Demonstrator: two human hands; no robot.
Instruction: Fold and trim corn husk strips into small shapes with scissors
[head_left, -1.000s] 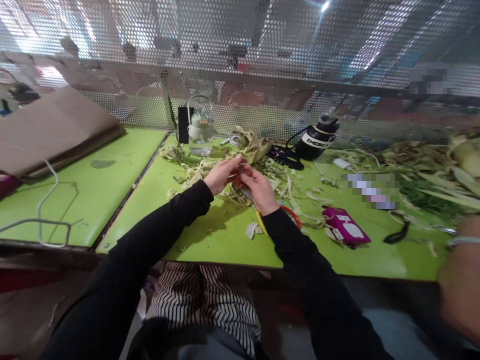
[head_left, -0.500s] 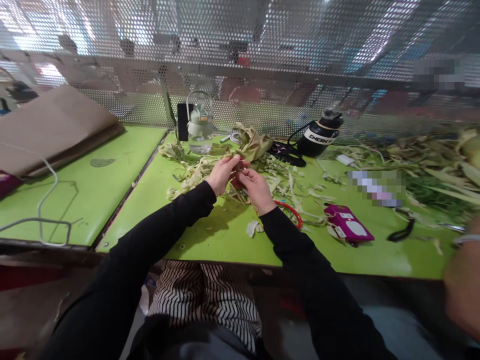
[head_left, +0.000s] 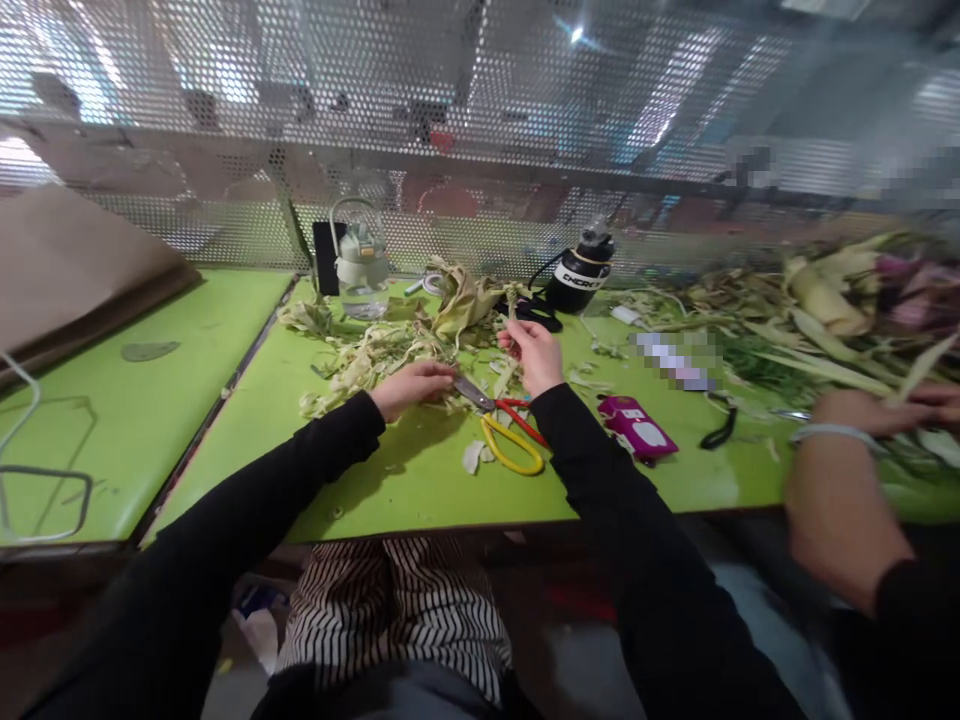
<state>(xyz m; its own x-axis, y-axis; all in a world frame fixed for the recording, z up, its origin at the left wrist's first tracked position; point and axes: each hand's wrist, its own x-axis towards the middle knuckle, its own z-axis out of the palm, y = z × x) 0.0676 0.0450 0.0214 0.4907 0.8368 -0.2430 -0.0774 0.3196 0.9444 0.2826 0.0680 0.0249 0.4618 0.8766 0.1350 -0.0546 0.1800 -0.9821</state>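
A metal mesh screen (head_left: 375,60) runs along the back of a long green table (head_left: 420,485). At the table's left end lies a sheet of brown paper (head_left: 82,270); at its right end is a heap of corn husks (head_left: 825,285), beside which a co-worker's hand (head_left: 881,412) holds a pale strip of leaf. In the middle, pale scraps (head_left: 367,365) are strewn across the table, with a crumpled husk (head_left: 459,300) behind them.

The person's right hand (head_left: 541,355) is raised over the scraps, thumb and fingertips pinched together. The left hand (head_left: 412,388) is lower, above the scraps, its fingers stretched forward and close together, the tips at the point of the scissors (head_left: 485,404); whether they grip anything cannot be told. The scissors lie near both hands, blades toward the left hand, one handle yellow and the other red.

A clear bottle with a pale green lid (head_left: 362,270) stands at the back, a dark phone (head_left: 325,258) upright just behind it. A black bottle (head_left: 576,283) leans farther right. Nearer the front is a purple case (head_left: 636,427), with a black strap (head_left: 718,430) to its right. The smallest is the husk piece (head_left: 513,297) rising from the right hand's pinch.
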